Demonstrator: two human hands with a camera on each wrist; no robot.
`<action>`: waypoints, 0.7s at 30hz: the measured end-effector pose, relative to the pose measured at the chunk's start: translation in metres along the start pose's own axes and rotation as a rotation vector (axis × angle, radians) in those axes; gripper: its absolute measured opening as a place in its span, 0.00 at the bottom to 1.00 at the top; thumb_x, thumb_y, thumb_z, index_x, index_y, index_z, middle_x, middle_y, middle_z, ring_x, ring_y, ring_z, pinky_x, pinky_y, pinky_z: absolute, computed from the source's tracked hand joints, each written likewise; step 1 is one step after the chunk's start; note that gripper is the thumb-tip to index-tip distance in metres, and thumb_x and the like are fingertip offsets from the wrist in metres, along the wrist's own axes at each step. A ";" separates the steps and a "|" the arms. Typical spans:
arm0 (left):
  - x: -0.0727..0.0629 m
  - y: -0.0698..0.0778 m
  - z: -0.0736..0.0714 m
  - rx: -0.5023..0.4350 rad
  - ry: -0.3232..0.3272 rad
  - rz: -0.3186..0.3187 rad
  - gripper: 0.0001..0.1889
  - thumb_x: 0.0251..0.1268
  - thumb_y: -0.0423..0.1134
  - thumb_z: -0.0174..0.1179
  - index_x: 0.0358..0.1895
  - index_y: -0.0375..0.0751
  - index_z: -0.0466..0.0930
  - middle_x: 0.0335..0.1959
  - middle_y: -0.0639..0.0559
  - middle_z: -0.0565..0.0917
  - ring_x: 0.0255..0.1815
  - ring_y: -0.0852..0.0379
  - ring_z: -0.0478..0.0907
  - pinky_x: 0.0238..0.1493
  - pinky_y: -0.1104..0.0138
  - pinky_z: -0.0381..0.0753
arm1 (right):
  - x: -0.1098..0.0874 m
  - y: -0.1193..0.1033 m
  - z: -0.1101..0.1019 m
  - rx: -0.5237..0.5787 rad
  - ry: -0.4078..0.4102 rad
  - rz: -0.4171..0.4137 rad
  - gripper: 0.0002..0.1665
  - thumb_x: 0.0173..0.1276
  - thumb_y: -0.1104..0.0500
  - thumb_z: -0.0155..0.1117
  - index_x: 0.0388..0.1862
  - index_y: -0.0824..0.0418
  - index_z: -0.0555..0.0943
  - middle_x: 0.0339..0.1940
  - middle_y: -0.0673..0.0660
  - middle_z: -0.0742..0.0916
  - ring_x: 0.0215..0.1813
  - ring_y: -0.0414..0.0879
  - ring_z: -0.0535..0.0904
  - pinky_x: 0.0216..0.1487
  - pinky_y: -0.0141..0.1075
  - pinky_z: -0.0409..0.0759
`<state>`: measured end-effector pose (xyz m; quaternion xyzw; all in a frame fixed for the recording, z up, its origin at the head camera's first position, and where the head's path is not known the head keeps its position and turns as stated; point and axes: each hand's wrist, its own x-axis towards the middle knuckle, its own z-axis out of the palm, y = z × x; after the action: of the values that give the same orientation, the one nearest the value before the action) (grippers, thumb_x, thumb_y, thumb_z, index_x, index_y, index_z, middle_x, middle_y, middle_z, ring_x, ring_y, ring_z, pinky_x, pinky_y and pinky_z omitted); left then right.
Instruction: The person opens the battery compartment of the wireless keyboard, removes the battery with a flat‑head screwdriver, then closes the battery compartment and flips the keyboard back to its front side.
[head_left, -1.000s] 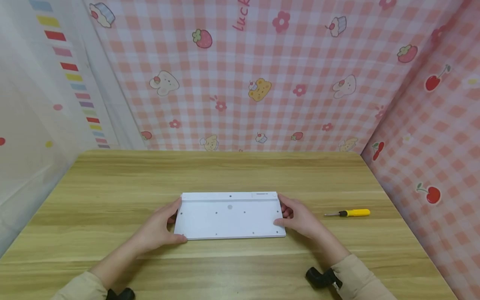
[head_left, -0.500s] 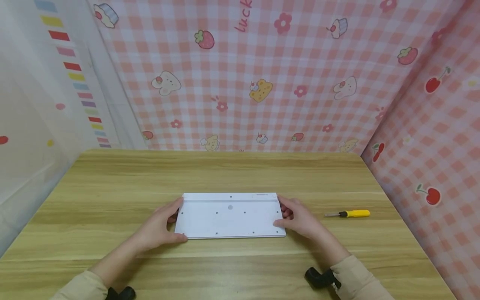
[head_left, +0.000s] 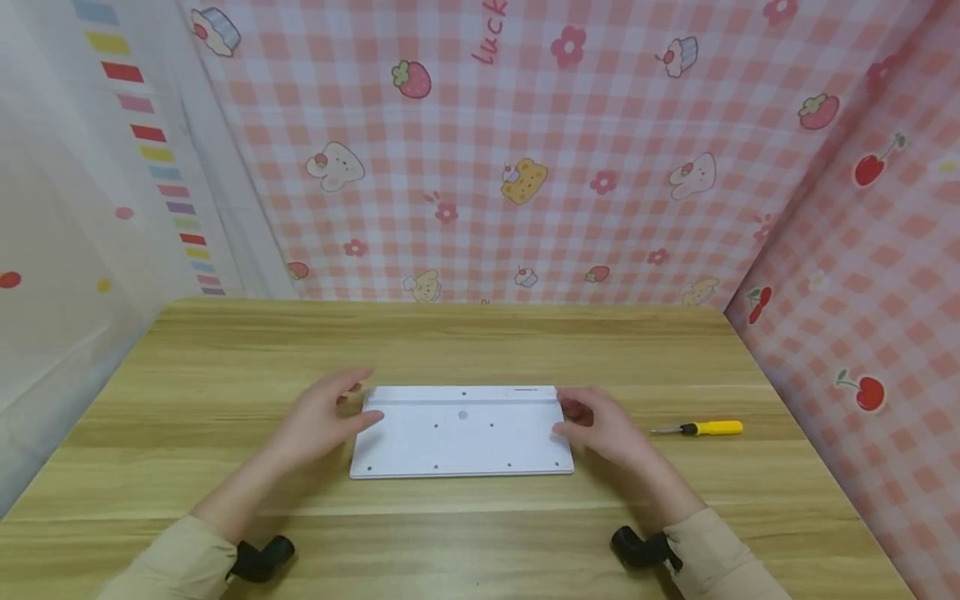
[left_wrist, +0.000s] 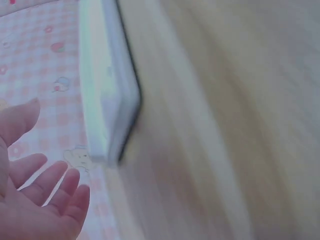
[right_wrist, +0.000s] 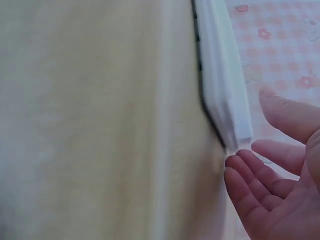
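Note:
A white keyboard point(head_left: 461, 442) lies face down on the wooden table, its underside dotted with several small screw holes and a raised strip along the far edge. My left hand point(head_left: 318, 417) hovers at its left end, fingers spread and thumb over the left edge. In the left wrist view that hand point(left_wrist: 45, 195) is apart from the keyboard's end point(left_wrist: 117, 115). At the other end, my right hand point(head_left: 600, 425) is beside the right edge, fingers loosely bent. The right wrist view has its fingertips point(right_wrist: 232, 162) close to the keyboard's corner; whether they touch I cannot tell.
A screwdriver point(head_left: 712, 427) with a yellow handle lies to the right of my right hand, its tip pointing left. The wooden table point(head_left: 450, 342) ends at a pink checked cloth wall point(head_left: 480, 233) behind and on the right, with a pale sheet on the left.
My left hand has let go of the keyboard's left end and lifted slightly. The right hand has loosened and shifted a little outward. The keyboard stays in place.

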<state>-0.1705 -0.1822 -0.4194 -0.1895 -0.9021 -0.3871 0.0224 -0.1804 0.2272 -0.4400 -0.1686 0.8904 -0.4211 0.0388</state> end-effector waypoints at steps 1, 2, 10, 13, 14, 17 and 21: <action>0.003 0.002 0.002 -0.013 0.012 0.000 0.33 0.62 0.40 0.70 0.67 0.28 0.69 0.63 0.33 0.75 0.58 0.38 0.76 0.59 0.45 0.75 | 0.001 -0.002 -0.001 -0.009 0.008 -0.005 0.28 0.64 0.64 0.71 0.60 0.75 0.76 0.48 0.65 0.82 0.50 0.57 0.80 0.53 0.47 0.81; 0.006 0.004 0.005 -0.026 0.023 0.001 0.32 0.62 0.39 0.69 0.67 0.29 0.70 0.63 0.34 0.76 0.58 0.38 0.76 0.59 0.45 0.75 | 0.001 -0.003 -0.001 -0.018 0.015 -0.012 0.27 0.64 0.64 0.71 0.59 0.75 0.77 0.48 0.65 0.82 0.51 0.57 0.80 0.53 0.48 0.81; 0.025 0.014 0.034 -0.099 0.105 0.080 0.27 0.59 0.33 0.71 0.62 0.28 0.76 0.58 0.36 0.80 0.56 0.38 0.78 0.58 0.46 0.76 | 0.006 -0.008 -0.001 -0.053 0.063 -0.024 0.22 0.64 0.64 0.71 0.57 0.69 0.81 0.49 0.62 0.84 0.51 0.56 0.80 0.54 0.50 0.80; 0.033 0.017 0.045 -0.118 0.116 0.102 0.26 0.58 0.32 0.71 0.61 0.29 0.77 0.57 0.38 0.82 0.58 0.39 0.78 0.61 0.47 0.74 | 0.009 -0.008 0.001 -0.053 0.091 -0.048 0.20 0.64 0.64 0.71 0.54 0.68 0.82 0.48 0.61 0.85 0.50 0.55 0.81 0.54 0.49 0.81; 0.035 0.018 0.048 -0.125 0.115 0.104 0.26 0.58 0.33 0.71 0.61 0.30 0.77 0.56 0.39 0.82 0.58 0.39 0.77 0.62 0.48 0.73 | 0.011 -0.009 0.001 -0.053 0.099 -0.057 0.19 0.64 0.65 0.71 0.53 0.68 0.83 0.47 0.61 0.85 0.49 0.55 0.81 0.53 0.49 0.81; 0.043 0.022 0.057 -0.123 0.104 0.108 0.27 0.57 0.33 0.72 0.61 0.31 0.78 0.55 0.41 0.83 0.59 0.41 0.77 0.64 0.49 0.72 | 0.016 -0.010 0.004 -0.060 0.122 -0.085 0.18 0.63 0.64 0.72 0.52 0.67 0.84 0.45 0.59 0.86 0.47 0.53 0.81 0.51 0.47 0.82; 0.050 0.027 0.064 -0.107 0.090 0.070 0.27 0.56 0.35 0.73 0.61 0.34 0.79 0.54 0.44 0.84 0.58 0.44 0.78 0.63 0.50 0.72 | 0.025 -0.011 0.009 -0.096 0.160 -0.139 0.15 0.61 0.65 0.73 0.47 0.66 0.85 0.40 0.57 0.85 0.42 0.51 0.80 0.46 0.44 0.83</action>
<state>-0.2001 -0.1036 -0.4364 -0.2042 -0.8712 -0.4416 0.0661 -0.1990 0.2061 -0.4355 -0.1975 0.8959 -0.3918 -0.0699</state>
